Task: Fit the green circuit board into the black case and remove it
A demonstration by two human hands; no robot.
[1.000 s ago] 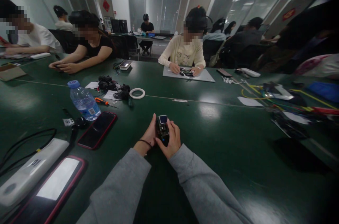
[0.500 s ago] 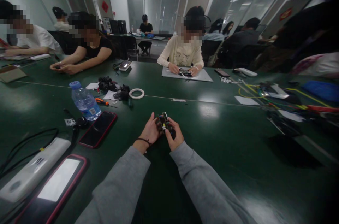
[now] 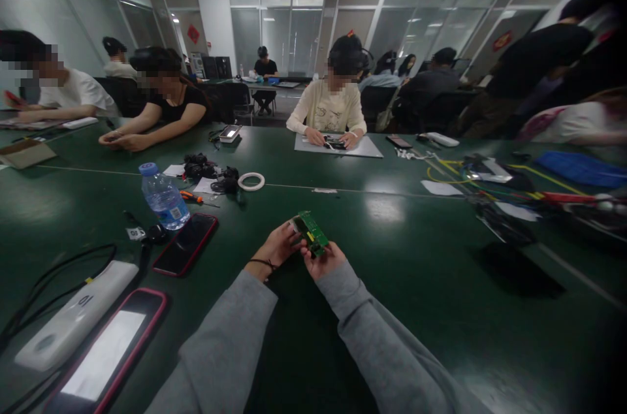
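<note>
**Head view.** The left hand (image 3: 275, 248) and the right hand (image 3: 324, 261), both in grey sleeves, hold a small green rectangular circuit board (image 3: 311, 233) between them. The board is raised slightly above the dark green surface (image 3: 401, 251), near the person's own edge.

- **Hands:** The left hand's fingers are curled shut on the board's far-left end. The right hand's thumb and fingers are closed on its near-right end, with the palm turned partly upward.
- **Board:** It is tilted, green face up, with its long axis running from upper left to lower right. Its fine detail is too small to tell.
- **Left of the hands:** A black smartphone in a red case (image 3: 185, 244) lies flat with its dark screen up. Just beyond it, a clear plastic water bottle with a blue cap (image 3: 163, 197) stands upright.
- **Lower left:** A second red-cased smartphone with a lit screen (image 3: 105, 355) lies just beside a white oblong device (image 3: 73, 319). Black cables (image 3: 53, 270) trail from that corner.
- **Beyond the hands:** A white ring of tape (image 3: 251, 181) lies flat, well apart from the board. Near it are an orange-handled screwdriver (image 3: 189, 195) and a heap of small black parts (image 3: 206, 169).
- **Across the surface:** A co-worker in a cream top (image 3: 327, 110) rests both hands on a flat grey mat (image 3: 365, 149). Yellow cables (image 3: 455, 172) lie to the right
</note>
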